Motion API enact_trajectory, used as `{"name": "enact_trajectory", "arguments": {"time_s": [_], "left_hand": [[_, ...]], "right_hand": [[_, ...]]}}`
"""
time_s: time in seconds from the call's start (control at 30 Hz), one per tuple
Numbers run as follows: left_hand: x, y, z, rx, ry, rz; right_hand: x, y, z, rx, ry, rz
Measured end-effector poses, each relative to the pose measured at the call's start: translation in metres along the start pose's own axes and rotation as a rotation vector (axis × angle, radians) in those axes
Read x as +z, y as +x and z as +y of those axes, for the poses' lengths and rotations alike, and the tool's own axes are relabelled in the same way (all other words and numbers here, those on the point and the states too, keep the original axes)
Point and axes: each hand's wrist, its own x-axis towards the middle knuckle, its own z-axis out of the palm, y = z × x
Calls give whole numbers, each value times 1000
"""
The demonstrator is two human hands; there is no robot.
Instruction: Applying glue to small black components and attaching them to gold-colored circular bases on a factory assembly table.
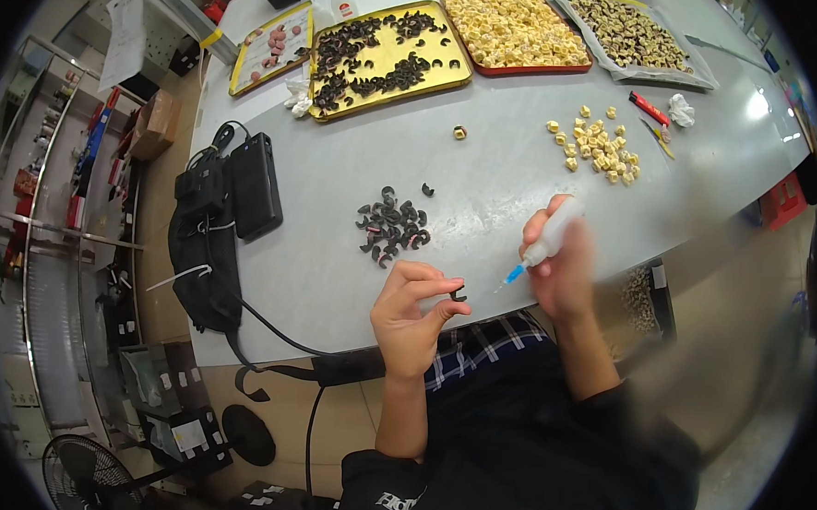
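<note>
Between the thumb and forefinger of my left hand (412, 315) is a small black curved piece (459, 295), held above the table's near edge. My right hand (560, 263) grips a white squeeze bottle (554, 233) with a blue needle tip (516, 274), which points down and left toward the black piece; tip and piece are apart. A pile of similar black curved pieces (392, 225) lies on the table beyond my left hand. Past my right hand lies a pile of small cream-coloured pieces (603, 150). One cream-and-dark piece (460, 132) sits alone between the piles and the trays.
Along the back stand a yellow tray (394, 90) of black pieces, a red-edged tray (529, 70) of cream pieces and a plastic-lined tray (662, 81) of dark-and-cream pieces. A black power bank (256, 187) with cables lies left. A red tube (650, 108) lies at the right.
</note>
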Motion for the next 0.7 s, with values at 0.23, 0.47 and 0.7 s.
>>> {"name": "enact_trajectory", "arguments": {"time_s": [0.23, 0.47, 0.7], "left_hand": [[-1, 1, -1, 32, 80, -22], [-1, 1, -2, 56, 137, -25], [-3, 2, -5, 133, 187, -54]], "right_hand": [[14, -3, 0, -76, -161, -35], [16, -3, 5, -106, -297, -58], [15, -3, 5, -109, -314, -84]]}}
